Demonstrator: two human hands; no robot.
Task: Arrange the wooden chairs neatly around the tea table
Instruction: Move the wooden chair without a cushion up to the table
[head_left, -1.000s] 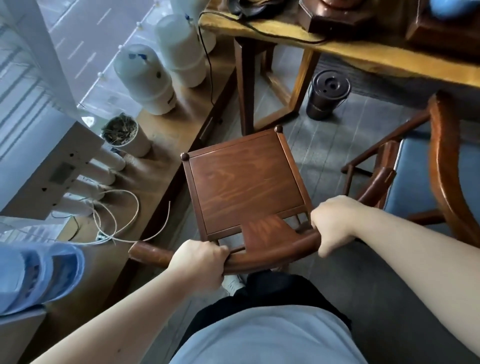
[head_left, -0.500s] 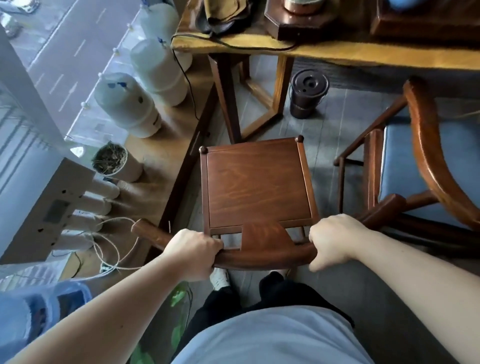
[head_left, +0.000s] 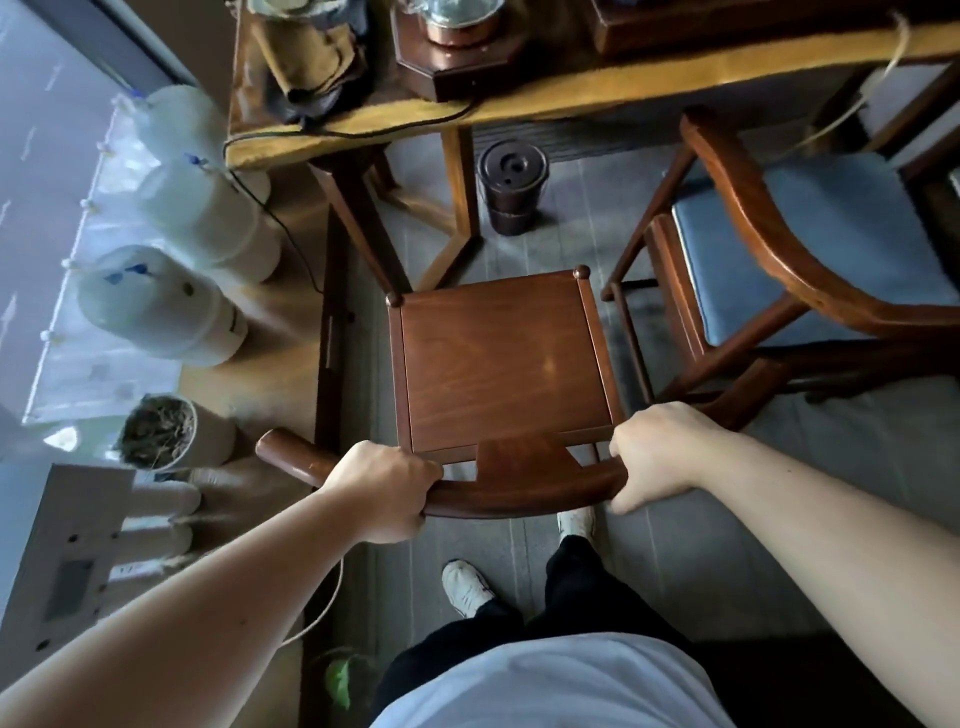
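Left hand (head_left: 387, 491), right hand (head_left: 655, 454) clenched on chair (head_left: 498, 364) backrest; chair legs hidden; desk (head_left: 571, 98) far edge cut off

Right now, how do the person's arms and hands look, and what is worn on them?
Both forearms are bare as far as the picture shows: no sleeves reach them. The left hand and the right hand have no gloves, and no watch, ring or bracelet shows.
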